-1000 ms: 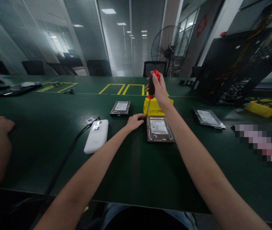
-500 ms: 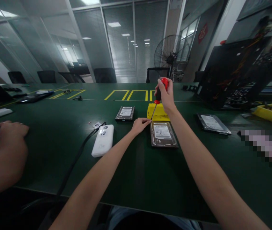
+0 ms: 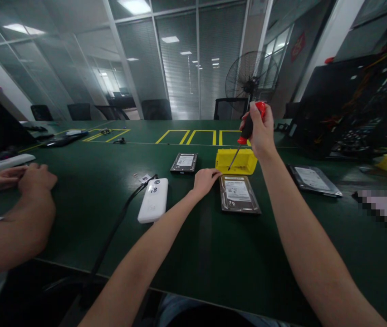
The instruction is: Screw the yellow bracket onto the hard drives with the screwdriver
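My right hand (image 3: 263, 131) is wrapped round the red and black handle of a screwdriver (image 3: 247, 131). Its metal shaft slants down to the left, and the tip appears in front of a small yellow bin (image 3: 236, 160). Below the bin a hard drive (image 3: 239, 194) lies flat on the green table, label side up. My left hand (image 3: 207, 180) rests at the drive's upper left corner with its fingertips pinched together. Whatever is between those fingertips is too small or too hidden to tell.
A second hard drive (image 3: 184, 162) lies behind my left hand, a third (image 3: 314, 180) off to the right. A white power bank (image 3: 153, 200) with a black cable sits left of my forearm. At far left are a co-worker's hands (image 3: 31, 177). An open computer case (image 3: 336, 104) stands back right.
The screwdriver has come up off the drive's upper left corner, and my right hand has moved right with it. My left hand stays at the corner. The view has shifted slightly.
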`<state>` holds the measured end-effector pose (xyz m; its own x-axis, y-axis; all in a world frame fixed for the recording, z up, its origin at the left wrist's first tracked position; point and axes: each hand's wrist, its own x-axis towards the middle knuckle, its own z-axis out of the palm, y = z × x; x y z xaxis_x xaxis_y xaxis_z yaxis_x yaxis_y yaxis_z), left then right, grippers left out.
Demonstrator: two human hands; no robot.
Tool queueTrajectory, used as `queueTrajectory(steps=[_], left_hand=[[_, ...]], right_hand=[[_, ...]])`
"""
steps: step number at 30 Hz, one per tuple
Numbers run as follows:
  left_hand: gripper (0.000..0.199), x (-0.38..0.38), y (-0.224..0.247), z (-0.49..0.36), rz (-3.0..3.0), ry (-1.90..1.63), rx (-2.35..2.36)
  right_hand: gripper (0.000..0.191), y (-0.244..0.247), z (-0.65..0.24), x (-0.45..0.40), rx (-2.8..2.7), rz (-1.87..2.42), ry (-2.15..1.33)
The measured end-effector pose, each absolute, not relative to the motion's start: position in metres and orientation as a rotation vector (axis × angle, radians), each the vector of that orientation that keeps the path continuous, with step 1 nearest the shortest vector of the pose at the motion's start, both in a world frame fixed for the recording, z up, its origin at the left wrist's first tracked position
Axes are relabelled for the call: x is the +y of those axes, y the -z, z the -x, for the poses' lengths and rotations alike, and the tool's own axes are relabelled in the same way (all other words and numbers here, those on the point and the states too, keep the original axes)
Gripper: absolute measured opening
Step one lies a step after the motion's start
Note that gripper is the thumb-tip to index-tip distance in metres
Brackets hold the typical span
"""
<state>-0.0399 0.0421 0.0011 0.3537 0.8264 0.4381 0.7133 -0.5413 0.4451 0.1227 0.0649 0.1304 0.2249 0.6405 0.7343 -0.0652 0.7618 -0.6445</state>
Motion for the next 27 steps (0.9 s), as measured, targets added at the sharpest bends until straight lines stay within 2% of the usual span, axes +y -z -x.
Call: queueTrajectory(steps=[5,14,27], left_hand=[[0.027,0.043,-0.001,0.04,-2.351,-0.948,1.405],[0.027,0.062,0.012,0.043,-2.028,-0.995,1.14],[0.03,0.065,0.015,0.041,-2.008,-0.993,1.151]], right_hand=[[0.03,-0.127,-0.116,0.063,-1.291,0.572,-0.534],[0.034,-0.123,-0.109,0.062,-1.347,0.648,-0.514],[0.035,-0.11,-0.099,0.064,-1.415,0.644,-0.496]])
